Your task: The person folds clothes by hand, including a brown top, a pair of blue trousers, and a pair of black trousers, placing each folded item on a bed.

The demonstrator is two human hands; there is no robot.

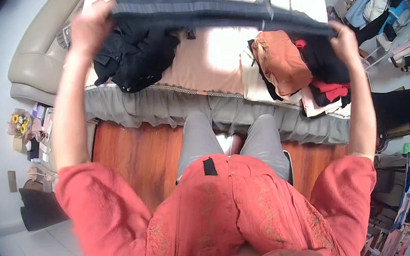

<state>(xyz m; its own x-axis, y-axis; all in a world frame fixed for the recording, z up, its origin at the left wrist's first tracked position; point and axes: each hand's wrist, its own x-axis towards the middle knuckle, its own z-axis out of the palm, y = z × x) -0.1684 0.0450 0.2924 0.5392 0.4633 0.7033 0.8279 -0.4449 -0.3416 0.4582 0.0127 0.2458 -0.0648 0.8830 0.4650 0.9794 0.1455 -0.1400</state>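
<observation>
A long dark blue-black garment [196, 14] is stretched out in the air between my two hands, over the bed. Motion blurs it, and whether it is trousers or a top I cannot tell. My left hand [94, 28] is closed on its left end, my right hand [345, 45] on its lower right end. Below the left part lies a crumpled heap of black clothes [138, 59]. Under the right part, close to my right hand, are stacked clothes with an orange-brown garment [283, 64] on top and red cloth [332, 89] beside it.
The bed [202, 64] has a pale pink sheet and a grey ruffled skirt [131, 109]. Its grey padded headboard [35, 62] stands at the left. Hanging and heaped clothes [379, 7] fill the right side. A sunflower bouquet [19, 122] is at the far left.
</observation>
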